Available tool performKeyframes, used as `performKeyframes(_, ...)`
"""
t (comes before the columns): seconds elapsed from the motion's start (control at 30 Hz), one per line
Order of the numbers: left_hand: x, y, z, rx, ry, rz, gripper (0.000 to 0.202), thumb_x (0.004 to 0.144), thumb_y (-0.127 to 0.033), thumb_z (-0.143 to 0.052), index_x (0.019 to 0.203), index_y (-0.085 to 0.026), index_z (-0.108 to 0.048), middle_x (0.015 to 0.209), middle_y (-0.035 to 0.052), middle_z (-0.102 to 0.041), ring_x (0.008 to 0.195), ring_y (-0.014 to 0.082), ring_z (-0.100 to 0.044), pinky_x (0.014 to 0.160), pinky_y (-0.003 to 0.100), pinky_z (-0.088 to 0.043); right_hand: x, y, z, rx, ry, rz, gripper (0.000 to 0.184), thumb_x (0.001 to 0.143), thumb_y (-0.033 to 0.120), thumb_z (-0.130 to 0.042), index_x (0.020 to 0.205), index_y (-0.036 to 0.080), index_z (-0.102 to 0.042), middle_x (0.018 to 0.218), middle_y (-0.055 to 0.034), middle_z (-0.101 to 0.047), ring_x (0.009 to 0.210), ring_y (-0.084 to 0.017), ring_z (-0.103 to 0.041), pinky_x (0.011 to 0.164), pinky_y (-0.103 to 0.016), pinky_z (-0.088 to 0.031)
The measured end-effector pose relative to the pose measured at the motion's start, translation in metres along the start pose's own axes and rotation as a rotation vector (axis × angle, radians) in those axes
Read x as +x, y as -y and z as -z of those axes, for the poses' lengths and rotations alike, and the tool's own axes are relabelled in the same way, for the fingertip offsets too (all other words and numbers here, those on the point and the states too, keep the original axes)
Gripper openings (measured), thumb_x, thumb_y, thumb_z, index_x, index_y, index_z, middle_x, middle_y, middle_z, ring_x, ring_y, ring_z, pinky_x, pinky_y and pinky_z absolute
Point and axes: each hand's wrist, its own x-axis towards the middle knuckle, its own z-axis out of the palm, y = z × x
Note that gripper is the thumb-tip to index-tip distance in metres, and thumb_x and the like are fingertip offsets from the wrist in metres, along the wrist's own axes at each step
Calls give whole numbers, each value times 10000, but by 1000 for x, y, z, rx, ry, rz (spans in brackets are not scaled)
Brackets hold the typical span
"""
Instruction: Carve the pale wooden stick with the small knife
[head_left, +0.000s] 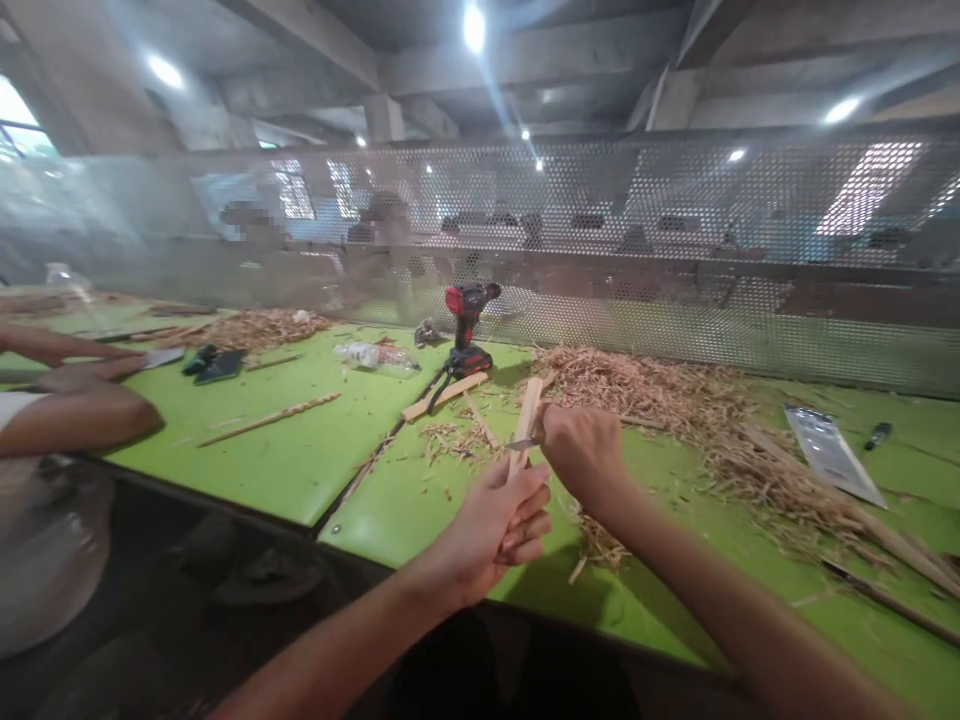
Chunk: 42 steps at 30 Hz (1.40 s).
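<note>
My left hand (504, 520) is wrapped around the lower part of a pale wooden strip (529, 408), which points up and away from me over the green table. My right hand (581, 445) is closed on a knife, its handle hidden in the fist. The short knife blade (523, 444) lies across the strip just above my left fingers. Small wood shavings (457, 440) are scattered on the table beyond my hands, and another pale wooden piece (442, 398) lies near them.
A red and black cordless drill (466, 325) stands upright behind my hands. A clear plastic bottle (375, 357) lies left of it. Heaped shavings (645, 385) and a silver packet (832, 452) are on the right. A co-worker's arm (82, 410) rests at the left. A perforated screen (675, 270) runs behind.
</note>
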Motion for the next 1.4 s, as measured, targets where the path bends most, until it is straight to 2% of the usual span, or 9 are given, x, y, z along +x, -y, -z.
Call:
performKeyframes(0.23, -5, 6, -2, -79, -50, -31, 410, 829, -293, -733, 729, -211, -344, 458, -133, -294, 366, 12, -137, 353, 151, -51, 6, 4, 12, 28, 118, -10, 325, 933, 157, -433, 795, 146, -727, 665, -96, -707, 571, -147, -572, 522, -254, -196)
performKeyframes(0.4, -28, 21, -13, -65, 44, 155, 367, 813, -355, -756, 776, -220, -417, 432, -136, -323, 337, 25, -163, 332, 170, -81, 40, -49, 19, -33, 219, -255, 276, 853, 54, -471, 847, 7, -744, 779, -235, -703, 710, -220, -645, 572, -290, -277)
performKeyframes(0.53, -36, 29, -11, -167, 99, 141, 345, 843, -327, -735, 770, -217, -417, 436, -131, -314, 342, 22, -136, 328, 157, -77, 48, -87, 19, -4, 243, -364, 344, 898, 136, -433, 895, -25, -737, 837, -275, -690, 737, -232, -639, 581, -318, -309)
performKeyframes(0.63, -29, 30, -2, -234, 118, 154, 292, 868, -284, -710, 790, -212, -438, 449, -128, -304, 351, 20, -122, 326, 143, -67, 28, -78, 23, 74, 280, -344, 391, 937, 212, -393, 789, 63, -723, 723, -175, -682, 607, -171, -581, 551, -284, -326)
performKeyframes(0.77, -19, 32, 7, -291, 149, 154, 264, 892, -265, -683, 794, -209, -444, 446, -125, -302, 348, 21, -108, 317, 131, -60, -12, -37, 33, 216, 318, -183, 409, 960, 257, -384, 673, 174, -663, 606, -47, -635, 526, -139, -523, 528, -251, -333)
performKeyframes(0.97, -13, 34, 3, -267, 139, 139, 315, 888, -293, -688, 754, -207, -416, 445, -126, -303, 342, 16, -106, 313, 125, -77, -28, -4, 38, 28, 331, -37, 315, 903, 218, -426, 814, 213, -728, 726, -104, -716, 641, -243, -646, 531, -309, -299)
performKeyframes(1.2, -2, 35, 2, -266, 41, 104, 385, 822, -318, -747, 724, -207, -391, 441, -129, -312, 353, 10, -93, 311, 133, -52, -1, -16, 12, 56, 307, -100, 346, 911, 127, -413, 890, 161, -756, 807, -161, -728, 749, -258, -667, 602, -297, -388)
performKeyframes(1.3, -6, 39, -1, -248, 86, 152, 325, 856, -317, -721, 768, -209, -428, 442, -132, -311, 345, 14, -99, 309, 134, -70, 18, -36, -2, 66, 338, -247, 303, 891, 121, -451, 901, 129, -753, 816, -170, -715, 799, -273, -668, 653, -313, -431)
performKeyframes(1.4, -13, 42, -5, -206, 162, 211, 264, 881, -335, -697, 828, -218, -466, 434, -137, -300, 331, 24, -111, 308, 141, -96, 32, -65, -11, 76, 357, -365, 243, 864, 143, -499, 765, 127, -720, 726, -154, -668, 785, -282, -662, 645, -317, -432)
